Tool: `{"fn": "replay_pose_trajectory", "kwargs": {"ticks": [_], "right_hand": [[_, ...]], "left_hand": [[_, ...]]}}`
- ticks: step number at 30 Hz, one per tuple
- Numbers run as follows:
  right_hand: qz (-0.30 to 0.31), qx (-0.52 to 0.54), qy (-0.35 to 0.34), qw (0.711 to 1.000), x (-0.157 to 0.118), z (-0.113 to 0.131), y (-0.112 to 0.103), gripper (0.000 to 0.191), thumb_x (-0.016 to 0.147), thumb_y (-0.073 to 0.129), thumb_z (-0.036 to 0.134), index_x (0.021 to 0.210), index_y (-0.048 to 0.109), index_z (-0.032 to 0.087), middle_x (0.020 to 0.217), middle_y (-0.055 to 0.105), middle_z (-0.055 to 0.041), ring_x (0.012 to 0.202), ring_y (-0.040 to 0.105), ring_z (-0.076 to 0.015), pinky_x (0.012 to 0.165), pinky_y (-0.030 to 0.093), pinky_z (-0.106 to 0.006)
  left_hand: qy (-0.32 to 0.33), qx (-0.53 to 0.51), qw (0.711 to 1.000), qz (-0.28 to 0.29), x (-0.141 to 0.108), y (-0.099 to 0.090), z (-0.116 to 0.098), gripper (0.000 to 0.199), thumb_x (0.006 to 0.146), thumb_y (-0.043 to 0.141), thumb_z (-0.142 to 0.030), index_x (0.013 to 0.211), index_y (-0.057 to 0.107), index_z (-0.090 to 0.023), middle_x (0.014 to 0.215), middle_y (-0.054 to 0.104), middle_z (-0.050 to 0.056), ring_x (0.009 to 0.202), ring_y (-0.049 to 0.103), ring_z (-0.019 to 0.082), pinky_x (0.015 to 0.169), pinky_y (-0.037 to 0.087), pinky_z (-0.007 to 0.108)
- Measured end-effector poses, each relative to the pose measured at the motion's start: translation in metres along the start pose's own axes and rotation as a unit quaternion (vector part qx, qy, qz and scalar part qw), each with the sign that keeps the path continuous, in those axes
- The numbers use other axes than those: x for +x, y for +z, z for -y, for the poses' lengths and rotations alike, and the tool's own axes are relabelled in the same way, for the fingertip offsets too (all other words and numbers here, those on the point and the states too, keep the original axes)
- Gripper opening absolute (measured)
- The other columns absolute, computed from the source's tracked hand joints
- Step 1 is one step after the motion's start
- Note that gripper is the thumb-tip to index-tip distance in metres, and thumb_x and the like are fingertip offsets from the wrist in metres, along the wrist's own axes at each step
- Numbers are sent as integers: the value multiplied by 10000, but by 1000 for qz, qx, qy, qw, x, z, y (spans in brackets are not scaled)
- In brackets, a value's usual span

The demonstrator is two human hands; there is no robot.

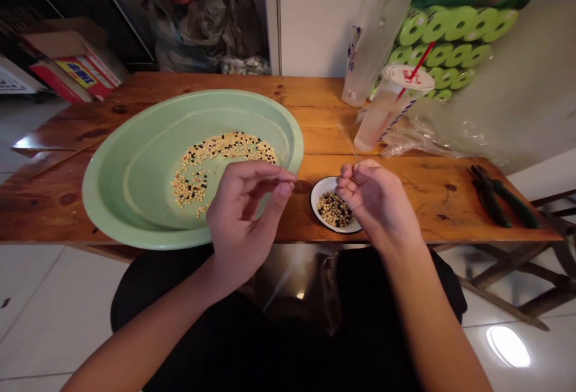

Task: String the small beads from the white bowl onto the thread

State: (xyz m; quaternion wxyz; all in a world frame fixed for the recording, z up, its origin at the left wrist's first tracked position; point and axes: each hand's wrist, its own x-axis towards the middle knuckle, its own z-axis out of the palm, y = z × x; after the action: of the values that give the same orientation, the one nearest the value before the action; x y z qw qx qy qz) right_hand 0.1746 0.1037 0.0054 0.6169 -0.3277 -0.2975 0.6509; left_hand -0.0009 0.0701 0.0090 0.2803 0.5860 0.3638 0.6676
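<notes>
My left hand (247,218) is raised in front of the green basin (101,200), its thumb and forefinger pinched on something tiny, perhaps a bead. Pale and black beads (229,143) lie scattered on the basin's floor. To the right, my right hand (378,200) partly covers a small white bowl (317,191) with a dark rim. Beads (335,211) of the same kinds fill the bowl's bottom. The fingers of my right hand are curled together around a thin thread or wire, which runs up from them and is hard to see.
On the wooden table (315,101) a lidded cup (375,113) with a red straw stands behind my right hand. Dark-handled pliers (499,197) lie at the right end. Clear plastic (427,137) and green rolls (443,26) are at the back right.
</notes>
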Motion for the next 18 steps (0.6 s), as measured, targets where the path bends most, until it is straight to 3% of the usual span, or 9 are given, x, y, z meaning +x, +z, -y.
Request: {"fn": "replay_pose_trajectory", "kwargs": {"ticks": [3, 7, 18], "right_hand": [[55, -71, -38, 995, -13, -5, 10, 147, 779, 682, 118, 662, 622, 185, 737, 711, -9, 676, 684, -143, 635, 582, -264], [137, -182, -132, 965, -31, -12, 21, 147, 875, 604, 107, 777, 601, 216, 900, 726, -17, 838, 718, -170, 759, 604, -337], [103, -215, -181, 954, -39, -20, 25, 189, 891, 579, 56, 801, 602, 220, 870, 730, -6, 811, 718, -141, 765, 587, -291]], "left_hand": [[-103, -81, 991, 23, 0, -1, -4, 201, 871, 655, -69, 984, 574, -214, 907, 757, -11, 801, 721, 121, 786, 591, 256], [-199, -157, 966, 49, 0, -4, -4, 194, 882, 660, -104, 997, 552, -217, 923, 781, -5, 828, 733, 127, 807, 588, 257], [-221, -152, 961, 72, 0, -2, -12, 208, 873, 663, -91, 987, 535, -207, 858, 789, -11, 763, 739, 118, 744, 611, 211]]}}
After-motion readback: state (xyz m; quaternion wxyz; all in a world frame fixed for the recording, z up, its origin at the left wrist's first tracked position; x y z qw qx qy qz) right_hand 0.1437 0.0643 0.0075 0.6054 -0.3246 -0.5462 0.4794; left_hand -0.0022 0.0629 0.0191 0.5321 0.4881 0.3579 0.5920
